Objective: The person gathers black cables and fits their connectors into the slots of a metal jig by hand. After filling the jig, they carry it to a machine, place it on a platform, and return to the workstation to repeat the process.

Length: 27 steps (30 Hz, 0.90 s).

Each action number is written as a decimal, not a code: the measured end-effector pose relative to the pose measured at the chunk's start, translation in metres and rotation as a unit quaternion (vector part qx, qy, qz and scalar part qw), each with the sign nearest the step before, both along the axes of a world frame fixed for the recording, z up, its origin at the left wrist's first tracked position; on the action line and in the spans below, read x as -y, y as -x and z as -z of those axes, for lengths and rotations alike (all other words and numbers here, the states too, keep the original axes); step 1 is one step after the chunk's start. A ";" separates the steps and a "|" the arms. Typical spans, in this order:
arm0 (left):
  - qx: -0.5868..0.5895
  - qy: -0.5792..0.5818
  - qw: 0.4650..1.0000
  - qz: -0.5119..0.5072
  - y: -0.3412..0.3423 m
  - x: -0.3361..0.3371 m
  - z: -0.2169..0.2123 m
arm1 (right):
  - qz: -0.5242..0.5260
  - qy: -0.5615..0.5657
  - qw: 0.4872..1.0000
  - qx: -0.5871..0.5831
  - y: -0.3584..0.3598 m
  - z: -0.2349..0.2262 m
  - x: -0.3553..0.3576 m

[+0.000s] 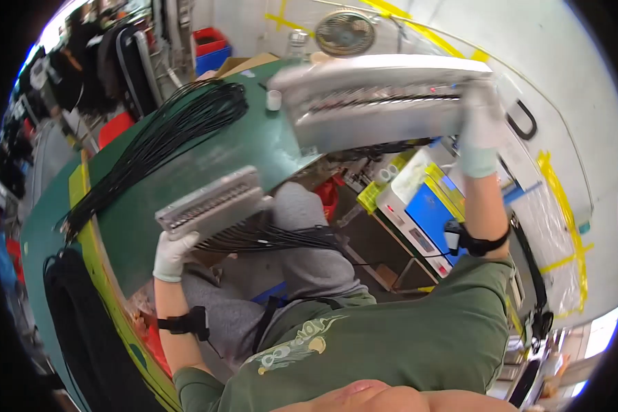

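A long grey metal panel [381, 96] is held aloft, gripped at its end by the gloved right hand [479, 130]. A smaller grey connector block [213, 204] is clasped from below at the green bench [151, 226] edge by the left hand [173, 253], probably so its trailing black cables [275, 238] hang free.

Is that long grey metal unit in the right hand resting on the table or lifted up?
Lifted: the right hand holds the grey unit above the green table.

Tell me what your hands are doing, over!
Left hand grips small grey panel. Right hand lifts long grey panel. Black cables nearby.
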<state>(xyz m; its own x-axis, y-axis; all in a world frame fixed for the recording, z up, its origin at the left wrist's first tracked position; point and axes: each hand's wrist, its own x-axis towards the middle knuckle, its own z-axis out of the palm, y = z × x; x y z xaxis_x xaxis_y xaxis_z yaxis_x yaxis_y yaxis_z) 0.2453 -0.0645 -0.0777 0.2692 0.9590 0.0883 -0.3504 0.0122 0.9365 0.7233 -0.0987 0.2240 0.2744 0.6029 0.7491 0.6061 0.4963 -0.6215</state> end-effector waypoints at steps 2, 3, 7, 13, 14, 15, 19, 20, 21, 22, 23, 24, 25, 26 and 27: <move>-0.005 0.018 1.000 0.015 0.008 -0.029 0.007 | 0.055 -0.032 0.995 -0.072 -0.062 -0.023 0.034; 0.014 0.048 0.999 0.010 0.013 -0.038 0.010 | 0.012 -0.033 0.990 -0.135 -0.087 -0.030 0.050; 0.041 0.077 0.996 -0.015 0.028 -0.062 0.026 | 0.029 -0.001 0.948 -0.315 -0.169 -0.018 0.114; 0.029 0.111 0.993 -0.026 0.031 -0.058 0.020 | 0.208 0.077 0.906 -0.359 -0.302 0.127 0.177; 0.025 0.120 0.992 -0.031 0.030 -0.056 0.016 | 0.279 0.130 0.868 -0.390 -0.319 0.154 0.183; 0.020 0.128 0.991 -0.035 0.029 -0.054 0.013 | 0.346 0.182 0.820 -0.418 -0.340 0.183 0.188; 0.012 0.135 0.990 -0.028 0.035 -0.059 0.023 | 0.471 0.300 0.745 -0.365 -0.431 0.305 0.198; 0.011 0.138 0.990 -0.017 0.030 -0.067 0.028 | 0.462 0.313 0.736 -0.384 -0.448 0.323 0.212; 0.009 0.138 0.990 -0.024 0.032 -0.064 0.025 | 0.457 0.318 0.734 -0.389 -0.445 0.333 0.203; 0.008 0.139 0.990 -0.029 0.033 -0.062 0.022 | 0.460 0.317 0.741 -0.372 -0.440 0.346 0.193; 0.008 0.138 0.990 -0.035 0.036 -0.059 0.020 | 0.463 0.316 0.749 -0.354 -0.436 0.357 0.183; 0.003 0.138 0.990 -0.037 0.039 -0.056 0.019 | 0.467 0.313 0.756 -0.335 -0.432 0.365 0.177; 0.000 0.141 0.989 -0.044 0.042 -0.053 0.017 | 0.464 0.317 0.755 -0.339 -0.432 0.369 0.173; 0.000 0.145 0.988 -0.047 0.042 -0.053 0.017 | 0.458 0.309 0.773 -0.312 -0.437 0.373 0.173; 0.001 0.150 0.988 -0.049 0.041 -0.054 0.016 | 0.452 0.301 0.791 -0.284 -0.444 0.376 0.173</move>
